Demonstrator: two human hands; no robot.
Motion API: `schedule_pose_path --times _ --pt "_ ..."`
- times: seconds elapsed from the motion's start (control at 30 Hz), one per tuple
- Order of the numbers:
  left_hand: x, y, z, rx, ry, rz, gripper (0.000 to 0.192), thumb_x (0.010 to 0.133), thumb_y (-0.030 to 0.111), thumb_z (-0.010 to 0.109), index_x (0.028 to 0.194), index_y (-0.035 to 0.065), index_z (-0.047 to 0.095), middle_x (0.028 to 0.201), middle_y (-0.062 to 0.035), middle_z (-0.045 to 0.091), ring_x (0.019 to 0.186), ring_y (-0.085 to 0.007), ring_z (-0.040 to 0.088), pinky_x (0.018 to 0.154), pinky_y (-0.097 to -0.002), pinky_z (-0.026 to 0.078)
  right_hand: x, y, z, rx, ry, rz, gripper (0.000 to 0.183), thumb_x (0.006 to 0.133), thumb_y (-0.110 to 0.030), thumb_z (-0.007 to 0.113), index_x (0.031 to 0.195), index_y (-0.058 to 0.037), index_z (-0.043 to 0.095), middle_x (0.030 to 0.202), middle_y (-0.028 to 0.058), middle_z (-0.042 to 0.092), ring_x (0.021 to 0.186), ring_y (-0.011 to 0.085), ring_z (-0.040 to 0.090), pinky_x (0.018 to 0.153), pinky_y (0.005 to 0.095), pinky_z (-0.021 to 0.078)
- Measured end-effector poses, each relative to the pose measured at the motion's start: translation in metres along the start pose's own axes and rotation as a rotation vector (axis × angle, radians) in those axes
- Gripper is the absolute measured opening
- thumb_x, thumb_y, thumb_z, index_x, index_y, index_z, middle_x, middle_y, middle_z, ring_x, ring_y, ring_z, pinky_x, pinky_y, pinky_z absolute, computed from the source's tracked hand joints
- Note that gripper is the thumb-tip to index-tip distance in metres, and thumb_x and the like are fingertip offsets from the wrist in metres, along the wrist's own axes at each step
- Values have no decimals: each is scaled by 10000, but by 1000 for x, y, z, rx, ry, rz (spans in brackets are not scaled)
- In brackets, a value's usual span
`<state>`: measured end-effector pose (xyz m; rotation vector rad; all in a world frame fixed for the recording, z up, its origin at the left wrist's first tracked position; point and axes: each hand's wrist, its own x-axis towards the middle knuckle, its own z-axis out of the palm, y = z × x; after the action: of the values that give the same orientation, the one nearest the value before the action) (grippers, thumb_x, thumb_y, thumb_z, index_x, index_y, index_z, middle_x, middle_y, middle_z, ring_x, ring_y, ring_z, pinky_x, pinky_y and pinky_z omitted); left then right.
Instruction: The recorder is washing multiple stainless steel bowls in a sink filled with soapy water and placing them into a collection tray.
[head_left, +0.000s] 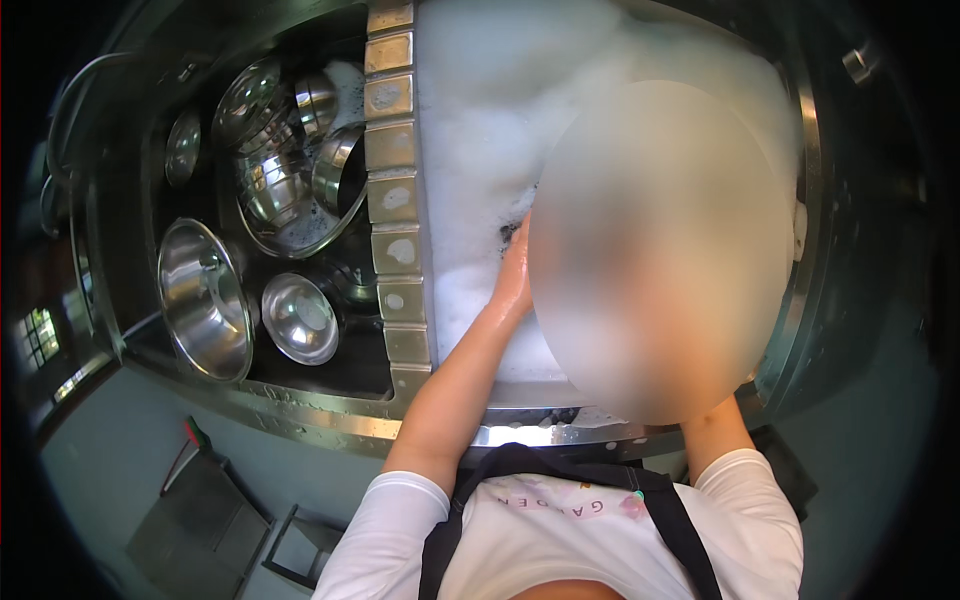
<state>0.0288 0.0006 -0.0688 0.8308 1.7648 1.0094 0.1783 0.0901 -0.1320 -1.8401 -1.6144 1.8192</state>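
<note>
My left hand (517, 270) is wet and reaches into the soapsuds (480, 187) of the right-hand sink basin. Its wrist and the edge of the hand show, but the fingers run behind a large blurred oval. My right forearm (716, 435) comes over the basin's front rim and enters the same blur, which hides my right hand completely. Whatever either hand touches or holds cannot be made out. Dark specks (510, 229) show in the foam beside my left hand.
A ridged metal divider (401, 202) separates the suds from the left basin. There, several steel bowls lie about, among them a deep bowl (206, 300) and a small bowl (300, 319). The sink's front rim (330, 424) crosses before me; a metal stool (199, 517) stands on the floor.
</note>
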Motion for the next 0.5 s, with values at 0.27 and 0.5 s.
schedule_pose_path --times 0.27,0.5 --pt "4 -20 7 615 -422 -133 432 696 -28 412 1123 33 405 948 -263 546 867 -415 522 743 -453 409 -34 -78 29 -1056 27 -1140 429 601 -86 623 1023 -128 558 1094 100 532 934 279 536 736 345 464" --pt "2 -18 -13 75 159 -383 527 696 -9 412 1219 12 349 965 -217 554 958 -334 519 833 -331 392 5 -40 1 -248 135 -61 314 728 -199 619 986 -22 591 916 162 607 871 271 568 781 325 439"
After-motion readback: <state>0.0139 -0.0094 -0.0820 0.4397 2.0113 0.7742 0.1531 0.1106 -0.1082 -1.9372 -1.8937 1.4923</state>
